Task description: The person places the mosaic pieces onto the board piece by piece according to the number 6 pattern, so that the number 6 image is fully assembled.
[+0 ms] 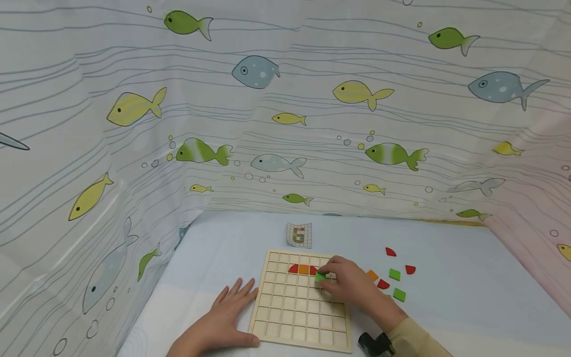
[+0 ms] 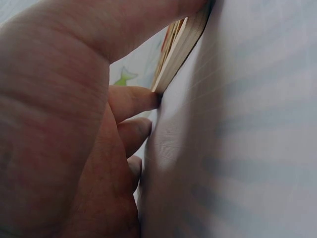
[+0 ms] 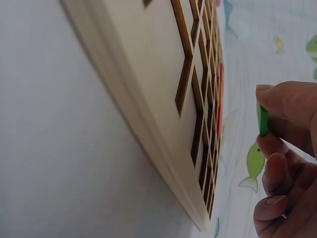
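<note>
A wooden grid board (image 1: 300,317) lies on the table, its squares framed by raised ridges. In its upper part sit a red quarter-round tile (image 1: 293,268), an orange square tile (image 1: 304,269) and a second red tile (image 1: 313,270), side by side in one row. My right hand (image 1: 352,282) pinches a green square tile (image 1: 320,277) between thumb and finger, over the board just below the red tile. In the right wrist view the green tile (image 3: 262,119) is held clear of the board. My left hand (image 1: 223,317) is spread flat, thumb and fingertip against the board's left edge.
Loose tiles lie right of the board: a green square (image 1: 399,294), another green square (image 1: 394,274), several red quarter-rounds (image 1: 390,252) and an orange piece (image 1: 372,275). Behind the board lies a pattern card (image 1: 299,235). A fish-print curtain (image 1: 285,119) encloses the table. A black device (image 1: 376,344) is at my right wrist.
</note>
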The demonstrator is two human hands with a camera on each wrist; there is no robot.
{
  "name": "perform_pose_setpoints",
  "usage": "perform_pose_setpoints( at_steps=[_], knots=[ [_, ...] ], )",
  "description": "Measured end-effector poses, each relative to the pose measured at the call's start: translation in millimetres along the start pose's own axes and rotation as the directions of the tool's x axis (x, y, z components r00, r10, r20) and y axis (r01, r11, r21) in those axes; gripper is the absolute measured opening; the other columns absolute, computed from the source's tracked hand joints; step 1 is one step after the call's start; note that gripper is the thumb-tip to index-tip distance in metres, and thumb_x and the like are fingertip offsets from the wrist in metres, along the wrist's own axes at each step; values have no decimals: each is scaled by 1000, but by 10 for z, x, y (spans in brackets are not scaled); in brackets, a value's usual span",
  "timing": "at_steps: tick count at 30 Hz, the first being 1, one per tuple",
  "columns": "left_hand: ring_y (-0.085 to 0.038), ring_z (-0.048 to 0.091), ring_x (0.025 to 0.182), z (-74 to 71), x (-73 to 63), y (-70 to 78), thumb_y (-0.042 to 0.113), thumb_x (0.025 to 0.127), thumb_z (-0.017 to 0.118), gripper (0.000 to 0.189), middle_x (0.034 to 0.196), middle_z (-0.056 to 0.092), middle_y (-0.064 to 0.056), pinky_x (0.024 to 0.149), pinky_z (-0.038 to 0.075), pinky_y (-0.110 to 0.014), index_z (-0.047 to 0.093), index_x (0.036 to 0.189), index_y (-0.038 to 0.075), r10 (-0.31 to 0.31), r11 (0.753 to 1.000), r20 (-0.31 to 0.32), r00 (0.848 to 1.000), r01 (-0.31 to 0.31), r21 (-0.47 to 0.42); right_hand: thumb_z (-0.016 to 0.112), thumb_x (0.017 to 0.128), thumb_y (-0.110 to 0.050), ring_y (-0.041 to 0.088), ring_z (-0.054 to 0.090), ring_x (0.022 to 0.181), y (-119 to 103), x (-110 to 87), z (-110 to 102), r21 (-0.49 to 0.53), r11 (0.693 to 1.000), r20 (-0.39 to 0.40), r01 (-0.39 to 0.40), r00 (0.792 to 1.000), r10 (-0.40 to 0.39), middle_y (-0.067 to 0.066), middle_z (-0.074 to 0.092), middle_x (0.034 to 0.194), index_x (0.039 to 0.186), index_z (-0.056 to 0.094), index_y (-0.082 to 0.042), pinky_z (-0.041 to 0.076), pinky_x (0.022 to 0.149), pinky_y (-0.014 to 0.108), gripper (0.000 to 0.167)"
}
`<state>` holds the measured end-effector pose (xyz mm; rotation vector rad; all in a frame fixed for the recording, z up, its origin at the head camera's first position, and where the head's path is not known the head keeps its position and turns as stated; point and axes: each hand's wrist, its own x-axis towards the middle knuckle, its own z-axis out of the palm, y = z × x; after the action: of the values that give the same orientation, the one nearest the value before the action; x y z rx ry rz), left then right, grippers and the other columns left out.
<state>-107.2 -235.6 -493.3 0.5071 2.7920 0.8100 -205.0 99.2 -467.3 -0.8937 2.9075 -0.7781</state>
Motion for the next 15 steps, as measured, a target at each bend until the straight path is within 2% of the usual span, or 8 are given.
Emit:
perform_pose_setpoints(
  at_steps=[5,10,15],
  knots=[
    [-41,8,148,-14,1,5,75,65,75,114,161,24,-11,112,5,-67,42,150,7,-6,1000,9,1000,6,-2,78,87,-31,11,61,89,-57,91,46,5,998,4,65,998,-65,-9,62,100,107,77,-18,55,76,31,24],
    [-41,7,148,-14,-4,12,75,64,75,114,161,24,-11,112,4,-67,42,150,7,-10,1000,6,1000,10,-15,77,88,-28,11,58,84,-147,195,99,9,993,12,116,993,-116,-8,61,96,106,77,-16,53,75,29,22],
    [-41,7,148,-15,-1,9,74,64,75,114,161,24,-11,112,4,-67,42,150,7,-9,1000,7,1000,9,-24,75,89,-27,9,57,83,-241,276,149,25,992,37,126,991,-127,-7,61,98,108,77,-15,52,73,28,22]
  ],
)
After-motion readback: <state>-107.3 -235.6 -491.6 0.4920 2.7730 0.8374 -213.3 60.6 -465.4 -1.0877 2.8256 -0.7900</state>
